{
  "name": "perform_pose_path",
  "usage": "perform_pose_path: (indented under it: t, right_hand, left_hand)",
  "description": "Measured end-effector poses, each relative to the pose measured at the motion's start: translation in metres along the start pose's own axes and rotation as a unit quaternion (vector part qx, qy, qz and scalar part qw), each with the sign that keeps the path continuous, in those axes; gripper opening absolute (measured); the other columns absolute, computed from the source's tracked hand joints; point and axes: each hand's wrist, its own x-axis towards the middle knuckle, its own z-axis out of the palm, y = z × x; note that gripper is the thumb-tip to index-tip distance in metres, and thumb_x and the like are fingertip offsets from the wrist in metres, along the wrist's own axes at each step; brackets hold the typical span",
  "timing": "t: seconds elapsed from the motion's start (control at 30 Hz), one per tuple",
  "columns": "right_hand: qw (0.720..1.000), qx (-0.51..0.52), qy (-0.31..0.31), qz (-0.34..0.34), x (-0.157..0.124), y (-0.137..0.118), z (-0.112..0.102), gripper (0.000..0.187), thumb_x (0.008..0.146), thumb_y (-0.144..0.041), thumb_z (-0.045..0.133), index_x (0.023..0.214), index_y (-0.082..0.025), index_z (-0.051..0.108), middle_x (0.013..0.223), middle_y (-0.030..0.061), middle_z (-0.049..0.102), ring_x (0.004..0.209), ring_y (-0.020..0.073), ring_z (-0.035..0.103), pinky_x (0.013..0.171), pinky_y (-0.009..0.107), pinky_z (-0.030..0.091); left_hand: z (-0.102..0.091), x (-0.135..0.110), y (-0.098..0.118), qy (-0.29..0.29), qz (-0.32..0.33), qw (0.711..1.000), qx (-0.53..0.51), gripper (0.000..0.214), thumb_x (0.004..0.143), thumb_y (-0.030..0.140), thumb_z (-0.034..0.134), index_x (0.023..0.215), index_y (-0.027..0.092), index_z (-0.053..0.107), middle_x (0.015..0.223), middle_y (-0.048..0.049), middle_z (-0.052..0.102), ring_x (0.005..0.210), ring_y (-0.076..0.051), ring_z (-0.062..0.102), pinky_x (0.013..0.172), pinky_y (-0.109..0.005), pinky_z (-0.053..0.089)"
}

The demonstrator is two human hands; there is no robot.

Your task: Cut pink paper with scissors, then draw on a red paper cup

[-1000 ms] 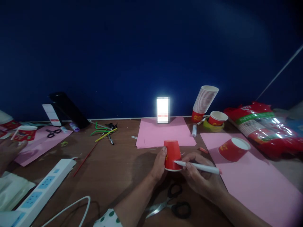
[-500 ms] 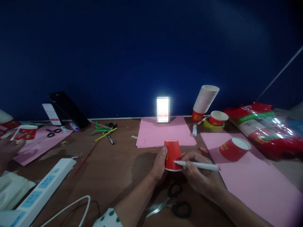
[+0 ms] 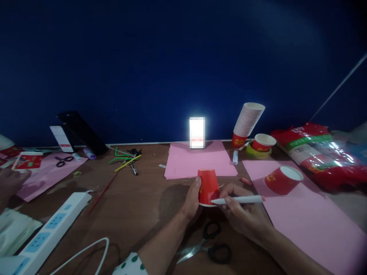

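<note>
My left hand is closed round the left side of a red paper cup, held upside down with its rim toward me. Between the fingers of my right hand is a white marker pen, its tip at the cup's side near the rim. Below both hands, a pair of scissors with black handles lies on the brown table. A small reddish pen cap rests just beyond my right hand.
Pink paper lies at right under another red cup. Behind stand stacked cups, tape and a glowing phone on pink sheets. A red plastic package, power strip, coloured sticks and another person's hand surround the space.
The marker's tip has moved slightly down the cup toward its rim, and the pen has shifted a little left. My left hand keeps its hold on the cup.
</note>
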Motion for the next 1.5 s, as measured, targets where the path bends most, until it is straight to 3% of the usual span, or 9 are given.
perform_pose_path:
  t: [0.23,0.4,0.63,0.9,1.1,1.37,1.5]
  right_hand:
    - [0.997,0.061,0.003,0.041,0.0,0.008,0.002,0.025,0.087,-0.039,0.057,0.073,-0.018,0.058,0.062,-0.0005,0.055,0.053,0.0115,0.047,0.047,0.022,0.037]
    - [0.991,0.124,0.038,0.042,0.0,0.009,0.005,0.025,0.086,-0.042,0.058,0.077,-0.019,0.058,0.064,-0.001,0.054,0.054,0.0113,0.046,0.049,0.023,0.038]
    - [0.981,0.185,0.01,0.061,0.0,0.012,0.005,0.022,0.087,-0.039,0.059,0.078,-0.019,0.056,0.064,-0.0029,0.05,0.054,0.0096,0.042,0.049,0.021,0.033]
    - [0.986,0.151,0.002,0.073,-0.002,0.011,0.005,0.024,0.089,-0.041,0.056,0.078,-0.019,0.056,0.065,-0.0017,0.05,0.057,0.0107,0.042,0.05,0.022,0.032]
    - [0.986,0.139,-0.018,0.085,-0.002,0.009,0.005,0.024,0.089,-0.04,0.056,0.076,-0.019,0.056,0.062,-0.0026,0.05,0.053,0.0096,0.04,0.047,0.021,0.029]
    - [0.998,0.042,-0.03,0.033,0.0,0.0,0.001,0.026,0.089,-0.039,0.056,0.073,-0.018,0.058,0.065,0.0004,0.054,0.059,0.0123,0.045,0.053,0.025,0.033]
    - [0.994,0.099,-0.001,0.046,-0.001,0.005,0.001,0.025,0.088,-0.039,0.057,0.074,-0.019,0.058,0.065,-0.0003,0.053,0.058,0.0121,0.045,0.051,0.024,0.032]
  left_hand:
    - [0.006,-0.002,0.005,-0.013,0.008,1.0,0.006,0.064,0.073,0.07,0.053,0.085,0.008,0.066,0.073,-0.0103,0.066,0.066,-0.02,0.059,0.068,-0.032,0.043]
    - [0.007,-0.002,0.006,-0.006,0.004,1.0,0.001,0.057,0.073,0.064,0.058,0.084,0.008,0.067,0.076,-0.0107,0.068,0.069,-0.02,0.06,0.073,-0.033,0.044]
    - [0.008,-0.003,0.007,-0.005,0.003,1.0,0.001,0.059,0.074,0.065,0.055,0.085,0.008,0.066,0.077,-0.0122,0.067,0.072,-0.022,0.06,0.075,-0.034,0.045]
    - [0.005,-0.002,0.005,-0.016,0.006,1.0,-0.016,0.056,0.078,0.063,0.052,0.085,0.009,0.065,0.077,-0.011,0.066,0.071,-0.021,0.06,0.074,-0.033,0.044]
    - [0.006,-0.002,0.006,-0.009,0.018,1.0,-0.001,0.061,0.073,0.068,0.054,0.082,0.009,0.065,0.072,-0.0093,0.065,0.066,-0.019,0.057,0.067,-0.031,0.042]
    - [0.003,0.0,0.002,-0.025,0.001,1.0,0.005,0.062,0.073,0.068,0.054,0.083,0.008,0.066,0.069,-0.0092,0.065,0.062,-0.018,0.056,0.065,-0.03,0.041]
    - [0.004,0.0,0.002,-0.028,-0.007,1.0,0.011,0.064,0.073,0.069,0.053,0.084,0.007,0.066,0.071,-0.0111,0.066,0.064,-0.02,0.058,0.066,-0.032,0.042]
